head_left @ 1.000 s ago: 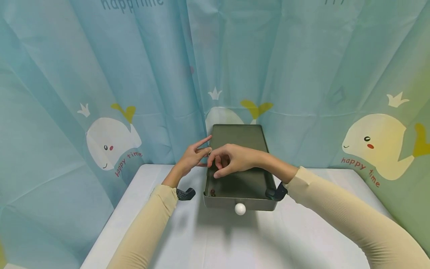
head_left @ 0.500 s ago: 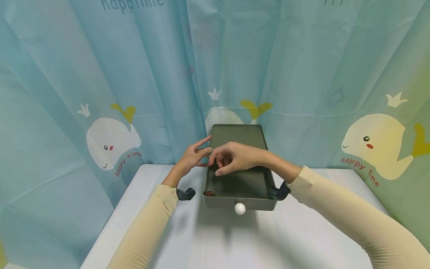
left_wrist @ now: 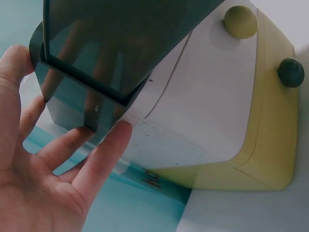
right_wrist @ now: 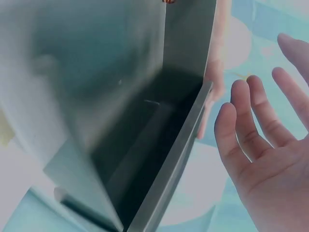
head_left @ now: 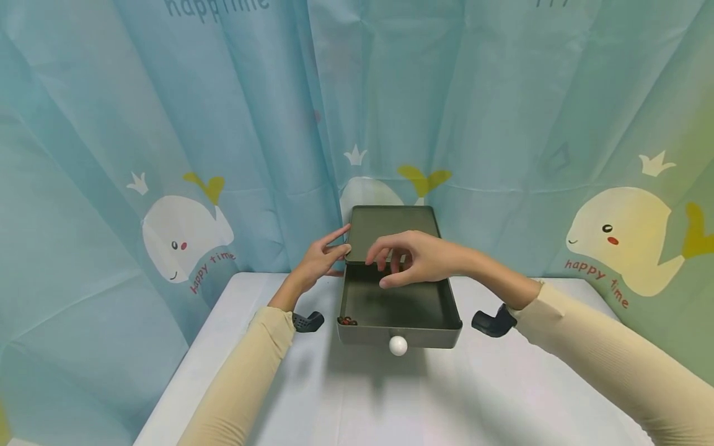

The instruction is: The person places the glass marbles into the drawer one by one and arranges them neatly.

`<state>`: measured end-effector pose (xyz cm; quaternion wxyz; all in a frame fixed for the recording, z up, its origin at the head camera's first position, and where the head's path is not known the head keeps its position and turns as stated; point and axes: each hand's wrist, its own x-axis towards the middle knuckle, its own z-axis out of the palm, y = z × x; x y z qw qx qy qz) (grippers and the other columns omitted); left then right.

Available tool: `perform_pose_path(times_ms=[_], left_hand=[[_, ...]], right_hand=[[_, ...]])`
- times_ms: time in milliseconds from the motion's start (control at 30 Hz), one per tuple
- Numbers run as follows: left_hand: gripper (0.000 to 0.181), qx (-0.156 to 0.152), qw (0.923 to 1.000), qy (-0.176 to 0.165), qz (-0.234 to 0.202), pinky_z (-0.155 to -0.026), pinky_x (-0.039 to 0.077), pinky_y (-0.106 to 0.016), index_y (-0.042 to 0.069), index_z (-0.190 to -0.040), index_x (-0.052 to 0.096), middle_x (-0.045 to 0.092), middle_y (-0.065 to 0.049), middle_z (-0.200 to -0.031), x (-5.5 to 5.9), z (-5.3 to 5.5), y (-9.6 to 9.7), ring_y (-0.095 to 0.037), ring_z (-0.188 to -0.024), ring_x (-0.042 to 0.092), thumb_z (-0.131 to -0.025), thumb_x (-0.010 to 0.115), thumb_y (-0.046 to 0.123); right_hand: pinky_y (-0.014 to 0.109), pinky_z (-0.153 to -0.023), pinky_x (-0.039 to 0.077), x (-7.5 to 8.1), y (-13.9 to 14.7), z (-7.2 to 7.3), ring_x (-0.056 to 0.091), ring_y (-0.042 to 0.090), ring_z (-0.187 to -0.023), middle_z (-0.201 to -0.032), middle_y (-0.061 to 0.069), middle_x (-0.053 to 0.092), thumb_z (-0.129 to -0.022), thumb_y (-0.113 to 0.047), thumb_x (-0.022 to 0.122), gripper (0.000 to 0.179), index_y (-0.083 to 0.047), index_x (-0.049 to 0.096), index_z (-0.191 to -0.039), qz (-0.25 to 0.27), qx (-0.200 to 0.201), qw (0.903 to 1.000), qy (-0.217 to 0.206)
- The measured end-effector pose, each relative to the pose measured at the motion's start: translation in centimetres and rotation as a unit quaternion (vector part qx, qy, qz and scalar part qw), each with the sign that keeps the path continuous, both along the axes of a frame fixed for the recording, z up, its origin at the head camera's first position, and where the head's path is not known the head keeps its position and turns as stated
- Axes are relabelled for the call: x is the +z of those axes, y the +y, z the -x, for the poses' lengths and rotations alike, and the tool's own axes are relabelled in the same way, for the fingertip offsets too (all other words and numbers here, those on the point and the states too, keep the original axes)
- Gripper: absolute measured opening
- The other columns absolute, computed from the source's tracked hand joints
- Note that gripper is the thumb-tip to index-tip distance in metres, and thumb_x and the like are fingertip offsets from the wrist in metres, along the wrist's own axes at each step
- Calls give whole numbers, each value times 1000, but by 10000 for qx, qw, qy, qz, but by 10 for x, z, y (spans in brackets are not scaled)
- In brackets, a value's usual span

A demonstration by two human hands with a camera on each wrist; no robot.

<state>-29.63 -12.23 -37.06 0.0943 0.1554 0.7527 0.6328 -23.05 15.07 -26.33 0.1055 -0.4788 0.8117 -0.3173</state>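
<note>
The grey drawer (head_left: pixel 398 303) stands pulled out toward the person from its box (head_left: pixel 390 224), at the back of the white bench (head_left: pixel 357 396). Small dark-red bits (head_left: pixel 348 321) lie in its front left corner, and a white knob (head_left: pixel 398 345) sits on its front. The left hand (head_left: pixel 320 259) rests with straight fingers against the box's left edge, gripping nothing. The right hand (head_left: pixel 415 257) hovers above the drawer, fingers loosely apart, its grip empty. A blue whale-print curtain (head_left: pixel 184 235) hangs behind.
</note>
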Motion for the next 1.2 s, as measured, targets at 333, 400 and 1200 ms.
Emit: perform_pose_path(times_ms=[333,400,1200], left_hand=[[60,-25,10000,22,-20,-95,54,-58,30,-160,40,50,-20,-152,1,-1,1,-40,-134,50,-104,62,30],[60,-42,10000,24,-13,-95,55,-58,30,-160,40,49,-20,-152,0,0,0,-40,-133,49,-105,62,30],[58,0,10000,-76,-34,-95,55,-56,35,-158,42,47,-20,-154,2,-1,1,-40,-137,47,-104,62,31]], right_hand=[[35,-81,59,1,37,-24,66,18,-99,-120,-4,64,-93,-25,79,43,-28,62,-132,271,-330,9991,-8],[35,-82,59,0,44,-28,66,20,-100,-121,-4,64,-93,-23,79,43,-28,63,-132,385,-364,9986,-17],[37,-93,57,-19,105,-82,65,21,-118,-141,2,60,-92,1,75,59,-12,53,-145,1144,-354,9928,48]])
